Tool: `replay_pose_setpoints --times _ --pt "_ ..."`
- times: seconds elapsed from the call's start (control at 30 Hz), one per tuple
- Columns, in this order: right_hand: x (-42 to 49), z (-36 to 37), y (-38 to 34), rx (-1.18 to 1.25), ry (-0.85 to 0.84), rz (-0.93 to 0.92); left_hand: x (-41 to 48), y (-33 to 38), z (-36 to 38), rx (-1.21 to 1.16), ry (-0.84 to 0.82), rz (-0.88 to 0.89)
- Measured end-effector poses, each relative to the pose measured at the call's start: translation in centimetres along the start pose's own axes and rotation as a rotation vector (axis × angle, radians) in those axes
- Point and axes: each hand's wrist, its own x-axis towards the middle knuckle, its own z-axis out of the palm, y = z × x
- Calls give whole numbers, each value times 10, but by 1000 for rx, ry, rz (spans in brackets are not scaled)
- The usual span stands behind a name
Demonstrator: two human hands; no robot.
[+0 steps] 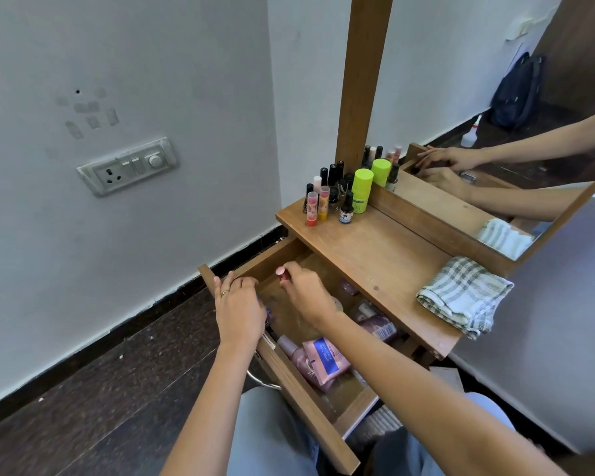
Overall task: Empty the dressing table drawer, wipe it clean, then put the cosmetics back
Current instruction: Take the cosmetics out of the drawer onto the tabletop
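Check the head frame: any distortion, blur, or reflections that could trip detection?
Head view: wide-angle bending, the mirror post and wall edges lean. Lighting soft and even, no hard glare. The right hand, pinching a small red-capped bottle, is slightly smeared; the left hand on the drawer front is sharper. The mirror duplicates hands, bottles and the checked cloth.

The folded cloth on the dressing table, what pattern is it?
White with grey-green checked stripes, clearest in the head view.
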Motion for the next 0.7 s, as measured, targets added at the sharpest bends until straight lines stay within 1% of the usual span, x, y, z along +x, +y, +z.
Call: replay_pose_setpoints --times 0.03,0.1,0.23,0.3,0.53,0.63,0.7 --pt "-3 3 1 105 33 33 0 0 -1 -1 -1 -2" --pt "-10 4 3 217 67 56 0 1 -1 -11 1 -6" --pt "-13 -5 7 298 117 99 1 2 0 -17 3 -16" --pt "-14 -10 9 337 112 140 2 2 1 -12 3 -14" --pt "-25 -10 7 296 73 204 2 1 3 3 1 -13" --pt "-31 -19 1 275 156 158 2 1 5 14 -3 -10" --pt "-34 -37 -10 321 231 122 1 0 6 25 -4 -5"
